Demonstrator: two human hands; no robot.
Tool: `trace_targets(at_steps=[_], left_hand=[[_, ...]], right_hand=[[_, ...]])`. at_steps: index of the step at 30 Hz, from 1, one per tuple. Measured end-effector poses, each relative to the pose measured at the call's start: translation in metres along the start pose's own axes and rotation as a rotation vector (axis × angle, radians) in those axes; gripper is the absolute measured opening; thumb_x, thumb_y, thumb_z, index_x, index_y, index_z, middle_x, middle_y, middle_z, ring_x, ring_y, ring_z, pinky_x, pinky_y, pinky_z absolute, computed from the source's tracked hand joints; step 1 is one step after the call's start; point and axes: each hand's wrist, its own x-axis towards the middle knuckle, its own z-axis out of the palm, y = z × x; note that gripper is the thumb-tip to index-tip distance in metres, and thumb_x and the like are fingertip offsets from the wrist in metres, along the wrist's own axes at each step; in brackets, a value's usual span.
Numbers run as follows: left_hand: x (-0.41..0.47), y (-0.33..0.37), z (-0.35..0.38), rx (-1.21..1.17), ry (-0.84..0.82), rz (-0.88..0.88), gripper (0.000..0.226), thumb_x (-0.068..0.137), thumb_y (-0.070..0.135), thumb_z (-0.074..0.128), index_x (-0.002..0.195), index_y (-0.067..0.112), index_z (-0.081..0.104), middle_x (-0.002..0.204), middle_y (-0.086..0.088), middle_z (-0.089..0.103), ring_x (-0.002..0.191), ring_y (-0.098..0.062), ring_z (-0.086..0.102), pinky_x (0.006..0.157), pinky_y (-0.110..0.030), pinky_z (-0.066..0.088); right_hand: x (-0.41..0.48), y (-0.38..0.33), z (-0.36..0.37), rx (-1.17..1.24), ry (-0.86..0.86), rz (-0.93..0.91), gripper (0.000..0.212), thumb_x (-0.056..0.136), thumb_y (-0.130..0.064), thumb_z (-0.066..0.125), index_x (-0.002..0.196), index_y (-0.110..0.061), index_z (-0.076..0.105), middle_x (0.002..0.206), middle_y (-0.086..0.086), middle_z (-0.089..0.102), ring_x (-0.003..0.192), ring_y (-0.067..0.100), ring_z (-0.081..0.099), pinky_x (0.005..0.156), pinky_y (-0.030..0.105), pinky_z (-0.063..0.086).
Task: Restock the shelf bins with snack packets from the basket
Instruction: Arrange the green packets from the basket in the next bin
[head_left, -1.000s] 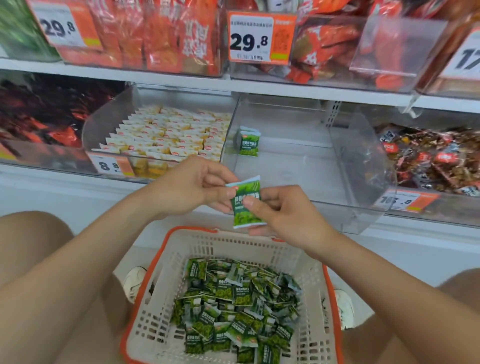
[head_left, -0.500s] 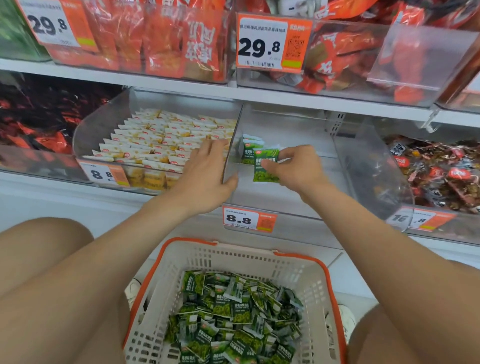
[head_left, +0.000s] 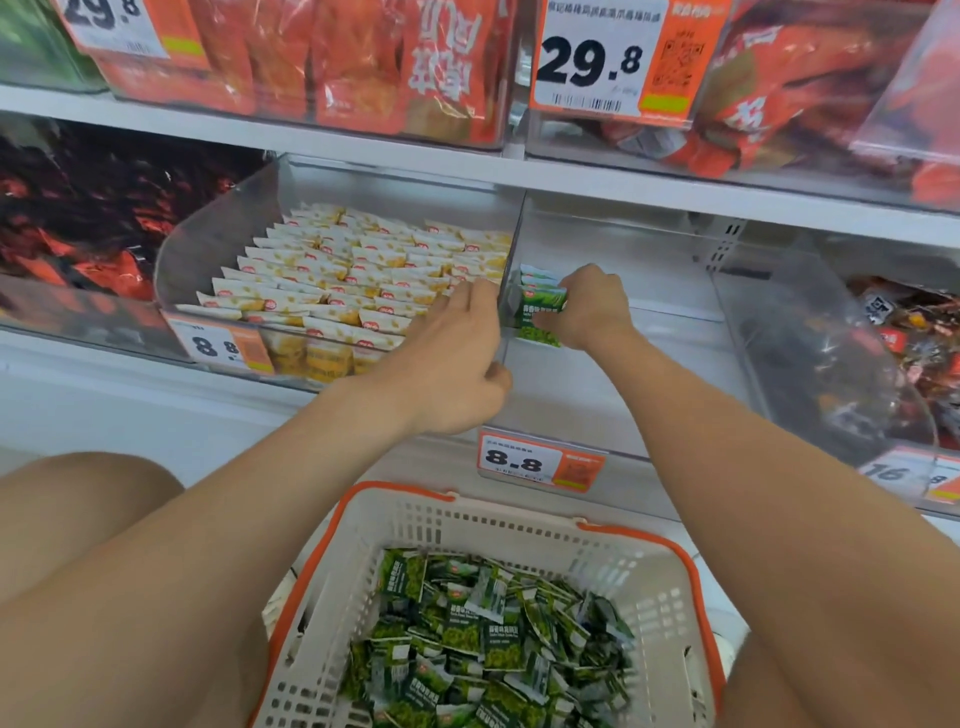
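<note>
R hand (head_left: 587, 306) has gone deeper into the near-bare clear bin (head_left: 649, 364) since 0.5 s ago, and its green snack packet (head_left: 540, 312) is now up against the packets already there.

Biggest first: the clear bin is mid-shelf w/ a bin of cream-yellow packets (head_left: 353, 280) on its left. White basket (head_left: 519, 519) w/ orange rim sits below, between the knees, w/ a heap of green packets (head_left: 467, 639) inside. L hand (head_left: 452, 364) lies along the divider between the 2 bins, fingers near straight, holding nothing. R hand's fingers are curled round the green snack packet, which stands upright at the bin's back-left corner, touching 2 or so stacked packets (head_left: 535, 275) by the divider. 8.8 price tag (head_left: 540, 461) is on the bin's front lip.
</note>
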Motion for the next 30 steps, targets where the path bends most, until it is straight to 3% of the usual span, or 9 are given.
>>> trace_targets(at_steps=[5, 9, 12, 16, 20, 23, 27, 30], left_hand=[[0.0, 0.001, 0.0, 0.013, 0.018, 0.021, 0.044, 0.088, 0.021, 0.06, 0.125, 0.009, 0.039, 0.121, -0.011, 0.044, 0.11, -0.031, 0.047, 0.093, -0.051, 0.046], [-0.001, 0.001, 0.0, -0.004, 0.011, 0.021, 0.047, 0.089, 0.02, 0.06, 0.129, 0.009, 0.038, 0.124, -0.012, 0.044, 0.112, -0.031, 0.047, 0.094, -0.052, 0.046], [-0.002, 0.001, 0.001, -0.028, 0.009, 0.02, 0.051, 0.088, 0.02, 0.059, 0.133, 0.009, 0.037, 0.128, -0.013, 0.045, 0.117, -0.032, 0.048, 0.097, -0.054, 0.047], [-0.002, -0.001, 0.004, 0.015, 0.037, 0.017, 0.055, 0.089, 0.024, 0.059, 0.137, 0.009, 0.037, 0.129, -0.014, 0.046, 0.117, -0.035, 0.05, 0.096, -0.055, 0.048], [-0.009, -0.001, 0.009, 0.095, 0.176, 0.018, 0.055, 0.099, 0.043, 0.054, 0.142, 0.012, 0.041, 0.131, -0.013, 0.051, 0.118, -0.036, 0.051, 0.097, -0.053, 0.047], [-0.024, 0.004, 0.009, 0.052, 0.362, 0.021, 0.052, 0.102, 0.048, 0.043, 0.139, 0.011, 0.047, 0.131, -0.013, 0.054, 0.117, -0.036, 0.052, 0.096, -0.051, 0.046], [-0.049, 0.009, 0.006, -0.096, 0.571, -0.009, 0.016, 0.101, 0.029, 0.052, 0.104, 0.014, 0.053, 0.098, -0.006, 0.059, 0.093, -0.032, 0.055, 0.076, -0.046, 0.046], [-0.068, 0.011, 0.007, -0.095, 0.458, -0.19, 0.014, 0.093, 0.033, 0.057, 0.085, 0.021, 0.056, 0.07, 0.0, 0.062, 0.071, -0.031, 0.058, 0.059, -0.039, 0.048]], right_hand=[[-0.006, -0.006, 0.002, -0.08, 0.12, 0.028, 0.059, 0.073, -0.054, 0.088, 0.093, -0.012, 0.05, 0.096, 0.008, 0.061, 0.089, 0.032, 0.068, 0.071, 0.037, 0.057], [-0.009, -0.006, 0.002, 0.212, -0.039, 0.186, 0.046, 0.077, -0.042, 0.088, 0.091, -0.006, 0.063, 0.075, 0.015, 0.073, 0.052, 0.025, 0.073, 0.058, 0.038, 0.064], [-0.012, -0.003, -0.005, 0.444, -0.153, 0.281, 0.04, 0.075, -0.024, 0.09, 0.095, 0.001, 0.067, 0.065, 0.016, 0.074, 0.054, 0.026, 0.074, 0.06, 0.042, 0.065], [-0.02, -0.001, -0.006, 0.473, -0.156, 0.295, 0.029, 0.078, -0.012, 0.08, 0.099, 0.004, 0.068, 0.074, 0.019, 0.075, 0.057, 0.027, 0.075, 0.06, 0.044, 0.065], [-0.038, -0.005, -0.012, 0.403, -0.137, 0.187, 0.026, 0.081, -0.015, 0.064, 0.099, 0.002, 0.07, 0.084, 0.02, 0.075, 0.062, 0.029, 0.076, 0.063, 0.047, 0.065], [-0.063, -0.011, -0.025, 0.291, 0.001, -0.013, 0.025, 0.088, -0.023, 0.058, 0.09, -0.002, 0.071, 0.078, 0.018, 0.073, 0.077, 0.035, 0.072, 0.074, 0.042, 0.062], [-0.128, -0.016, -0.051, 0.285, 0.211, -0.274, 0.019, 0.093, -0.031, 0.052, 0.084, -0.02, 0.065, 0.057, -0.001, 0.061, 0.063, 0.028, 0.061, 0.067, 0.037, 0.055], [-0.186, -0.015, -0.07, 0.273, 0.258, -0.355, 0.02, 0.083, -0.041, 0.052, 0.074, -0.026, 0.061, 0.051, -0.005, 0.061, 0.054, 0.017, 0.06, 0.063, 0.032, 0.054]])
